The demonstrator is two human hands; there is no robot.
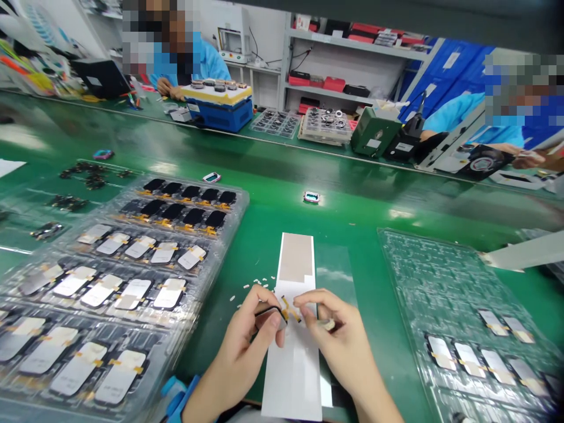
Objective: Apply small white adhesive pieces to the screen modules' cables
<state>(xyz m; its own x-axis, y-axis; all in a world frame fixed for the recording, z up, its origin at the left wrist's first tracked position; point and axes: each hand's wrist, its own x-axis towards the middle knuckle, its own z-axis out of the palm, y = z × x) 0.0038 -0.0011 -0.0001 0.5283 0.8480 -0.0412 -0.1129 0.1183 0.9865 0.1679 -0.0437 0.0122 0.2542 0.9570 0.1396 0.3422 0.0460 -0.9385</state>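
My left hand (255,329) is closed around a small display screen (268,315) with a dark rim, its fingers hiding most of it. An orange flex cable (291,311) sticks out from the screen toward my right hand (330,329). That hand is closed too, thumb and forefinger nearly together by the cable; whether they touch it I cannot tell. A pale, narrow object (325,324) shows among its curled fingers, its kind unclear. Beneath both hands lies a long white strip of sheet (291,376) with a beige patch at its far end. Small white pieces (247,286) are scattered left of it.
A clear tray (238,235) of several screens fills the left side. Another clear tray (396,294) on the right holds several screens. Small oval frames (312,197) lie on the green mat. Two people in blue sit across the bench, beyond a blue box (229,114).
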